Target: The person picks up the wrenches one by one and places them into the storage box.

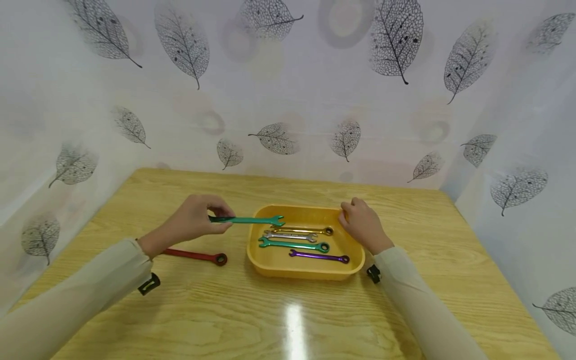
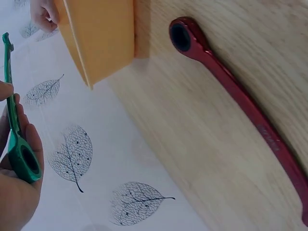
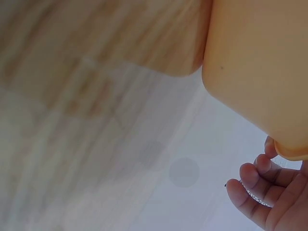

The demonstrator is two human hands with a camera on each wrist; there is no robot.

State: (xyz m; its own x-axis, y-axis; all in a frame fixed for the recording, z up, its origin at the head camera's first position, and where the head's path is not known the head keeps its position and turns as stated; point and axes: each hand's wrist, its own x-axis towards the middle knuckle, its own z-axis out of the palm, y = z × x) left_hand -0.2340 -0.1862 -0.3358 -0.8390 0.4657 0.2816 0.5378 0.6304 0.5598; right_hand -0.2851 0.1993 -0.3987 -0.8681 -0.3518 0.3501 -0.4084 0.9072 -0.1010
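My left hand [image 1: 195, 217] pinches a green ratcheting wrench [image 1: 256, 220] between thumb and fingers, its open end over the left rim of the yellow tray [image 1: 306, 274]. In the left wrist view the ring end [image 2: 24, 161] of that wrench lies against the palm. At the tray's back right corner my right hand [image 1: 363, 226] grips the rim. Inside the tray lie a gold wrench [image 1: 306, 230], a silver wrench [image 1: 294, 237], a second green wrench [image 1: 297, 244] and a purple wrench [image 1: 319, 255], roughly parallel.
Left of the tray, a red ratcheting wrench [image 1: 193, 255] rests on the wooden table [image 1: 216, 310], partly hidden behind the left wrist. A leaf-patterned white sheet [image 1: 306, 100] stands behind the table and along both sides.
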